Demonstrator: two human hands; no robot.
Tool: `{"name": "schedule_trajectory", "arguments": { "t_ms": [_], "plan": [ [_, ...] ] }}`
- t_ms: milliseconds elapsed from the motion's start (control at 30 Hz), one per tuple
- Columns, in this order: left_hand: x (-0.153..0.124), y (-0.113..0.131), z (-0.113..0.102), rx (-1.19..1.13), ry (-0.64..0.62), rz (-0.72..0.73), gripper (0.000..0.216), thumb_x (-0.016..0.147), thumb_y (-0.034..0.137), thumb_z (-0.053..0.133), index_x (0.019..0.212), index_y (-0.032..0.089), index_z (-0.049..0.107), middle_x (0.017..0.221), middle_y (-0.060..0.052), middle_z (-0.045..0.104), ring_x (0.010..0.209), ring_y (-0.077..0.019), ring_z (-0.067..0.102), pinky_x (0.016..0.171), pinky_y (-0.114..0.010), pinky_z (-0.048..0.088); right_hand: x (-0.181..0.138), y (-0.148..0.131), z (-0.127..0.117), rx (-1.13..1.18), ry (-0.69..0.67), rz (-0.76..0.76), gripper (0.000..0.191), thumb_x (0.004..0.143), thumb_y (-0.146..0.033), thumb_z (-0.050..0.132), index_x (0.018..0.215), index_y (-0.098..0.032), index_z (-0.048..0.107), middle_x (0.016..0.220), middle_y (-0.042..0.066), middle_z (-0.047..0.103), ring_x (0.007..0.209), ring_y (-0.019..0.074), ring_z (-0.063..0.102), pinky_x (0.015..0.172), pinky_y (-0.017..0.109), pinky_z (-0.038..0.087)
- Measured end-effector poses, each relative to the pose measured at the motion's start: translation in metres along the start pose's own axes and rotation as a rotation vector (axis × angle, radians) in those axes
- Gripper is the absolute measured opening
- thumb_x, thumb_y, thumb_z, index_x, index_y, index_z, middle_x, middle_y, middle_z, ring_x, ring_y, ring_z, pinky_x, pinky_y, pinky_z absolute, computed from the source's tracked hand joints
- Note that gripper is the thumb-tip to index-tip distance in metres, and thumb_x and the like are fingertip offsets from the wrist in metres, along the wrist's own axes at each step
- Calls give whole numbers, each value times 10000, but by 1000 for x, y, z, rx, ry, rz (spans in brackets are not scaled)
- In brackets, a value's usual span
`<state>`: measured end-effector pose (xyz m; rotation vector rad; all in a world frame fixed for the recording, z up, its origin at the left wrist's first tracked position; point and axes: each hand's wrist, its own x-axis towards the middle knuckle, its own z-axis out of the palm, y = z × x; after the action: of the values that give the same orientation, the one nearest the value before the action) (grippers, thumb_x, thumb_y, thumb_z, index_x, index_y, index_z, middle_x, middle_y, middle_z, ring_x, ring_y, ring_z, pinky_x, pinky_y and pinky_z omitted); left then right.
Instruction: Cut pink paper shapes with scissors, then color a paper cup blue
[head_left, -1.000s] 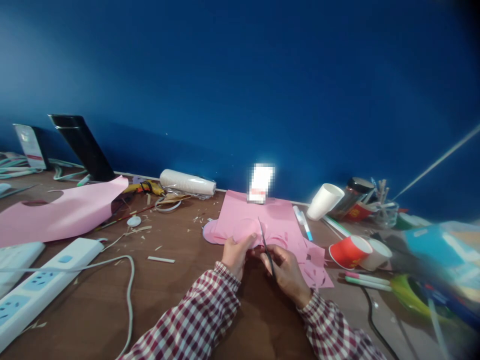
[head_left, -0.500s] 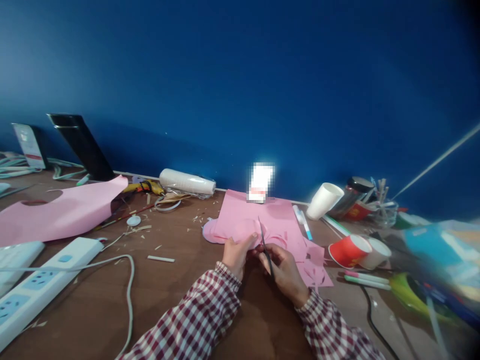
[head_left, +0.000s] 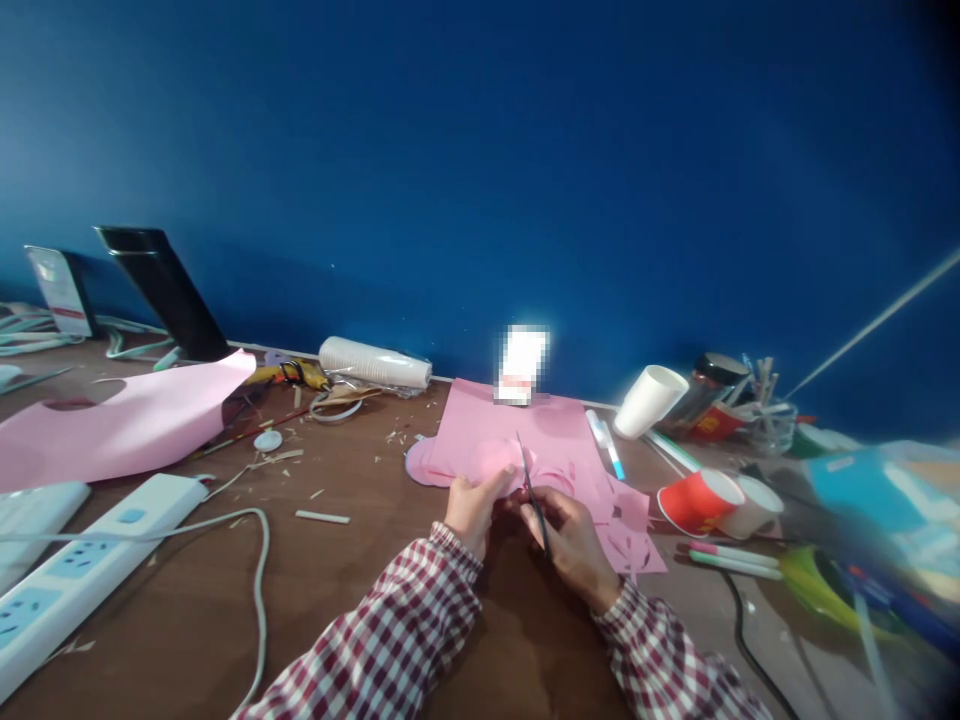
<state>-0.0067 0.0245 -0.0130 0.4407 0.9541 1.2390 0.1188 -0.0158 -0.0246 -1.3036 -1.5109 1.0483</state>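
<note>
Blue wall (head_left: 480,180) at the back, brown table (head_left: 360,570) up against it, light scraps scattered about. Pink sheet (head_left: 465,410) lies flat near the wall, in front of the wearer. Pink piece (head_left: 495,455) is up in the hands, over the sheet's near edge.

Left hand (head_left: 474,510): pinching the piece, thumb on top. Right hand (head_left: 574,545): wrapped around the scissors (head_left: 534,505) handles. Hands close together at the fingers; can't tell if they touch.

Progress: cutting looks partway, my read. Done: pink offcuts (head_left: 626,545) lie right of the hands, some in curved strips, and the piece already looks rounded along its far edge. Left: can't tell how much; near edge is hidden by fingers, and the scissors are right at the piece's right side. Blade gap too small to read.

Orientation: scissors' tips point away from the wearer, toward the wall, leaning a bit left; long axis runs near-right to far-left. Piece looks roundish, so no clear long axis.
</note>
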Motion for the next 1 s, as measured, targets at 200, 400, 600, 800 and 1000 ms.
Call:
{"name": "schedule_trajectory", "arguments": {
  "t_ms": [200,400,600,800,1000],
  "plan": [
    [-2,2,2,-5,18,-11,291,522,222,802,709,44,669,562,-81,661,469,-158,609,422,-228,486,-1,0,-1,-30,5,-14,263,842,-388,563,962,-167,638,652,11,563,538,125,456,477,234,375],
    [-3,2,1,-2,1,-16,285,532,230,796,708,42,673,551,-78,654,458,-145,597,398,-209,455,0,1,1,26,0,-19,251,837,-383,572,962,-174,632,690,19,590,566,134,495,498,238,396],
    [-2,1,2,-4,-23,-9,288,526,233,798,712,48,681,560,-72,655,469,-139,596,407,-203,455,1,5,2,53,-16,-12,248,842,-378,568,964,-171,629,650,5,556,544,128,479,494,238,400],
    [0,-1,0,22,10,-14,316,511,246,806,717,41,680,576,-78,656,472,-136,595,403,-201,450,1,3,2,65,-28,-26,231,851,-359,560,977,-176,623,715,21,585,592,135,512,520,240,422],
    [1,-3,-3,30,-19,3,335,536,258,791,772,46,683,618,-78,665,504,-136,605,420,-196,448,2,1,0,-4,-19,-35,246,853,-365,550,973,-167,631,677,17,567,582,139,503,507,236,422]
  ]
}}
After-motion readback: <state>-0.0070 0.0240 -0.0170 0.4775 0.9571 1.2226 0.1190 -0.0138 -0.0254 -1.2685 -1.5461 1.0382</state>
